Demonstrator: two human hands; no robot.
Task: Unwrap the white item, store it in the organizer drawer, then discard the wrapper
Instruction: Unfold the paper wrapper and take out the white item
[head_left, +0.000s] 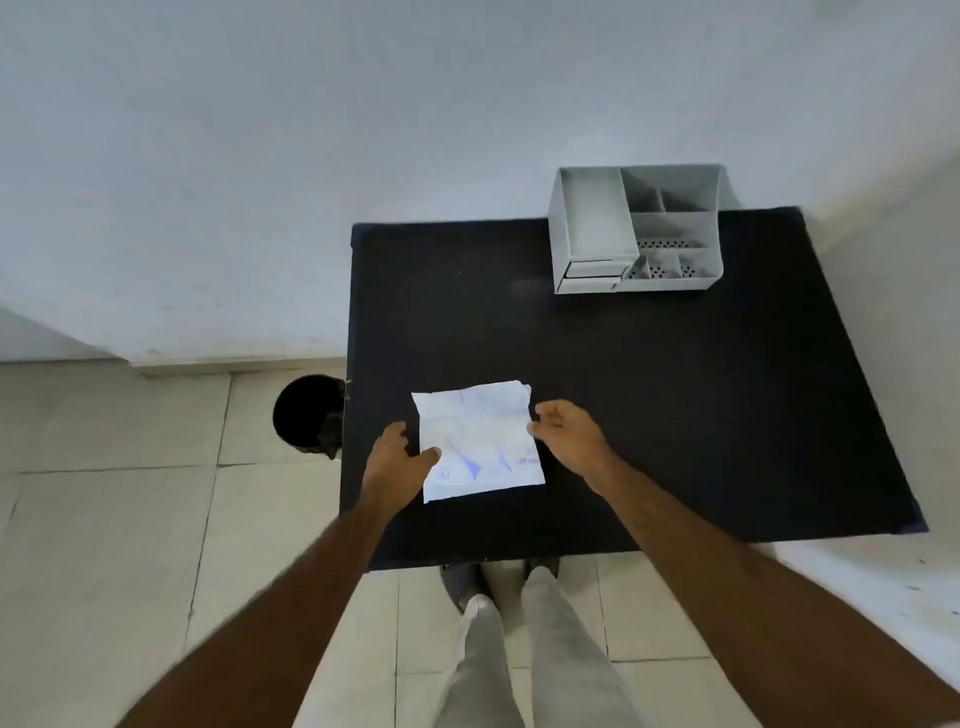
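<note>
A white wrapped packet (480, 439) with blue print lies flat on the black table (675, 389), near its front left. My left hand (397, 460) rests at the packet's left edge, thumb on its lower left part. At the packet's right edge is my right hand (569, 434), fingertips touching the edge, fingers curled and apart. Whether either hand pinches the wrapper is unclear. The grey organizer (636, 228) stands at the table's far right; its small drawers (592, 275) at the front left are closed.
A black round bin (306, 410) stands on the tiled floor just left of the table. A white wall runs behind the table. My legs and shoes show below the table's front edge.
</note>
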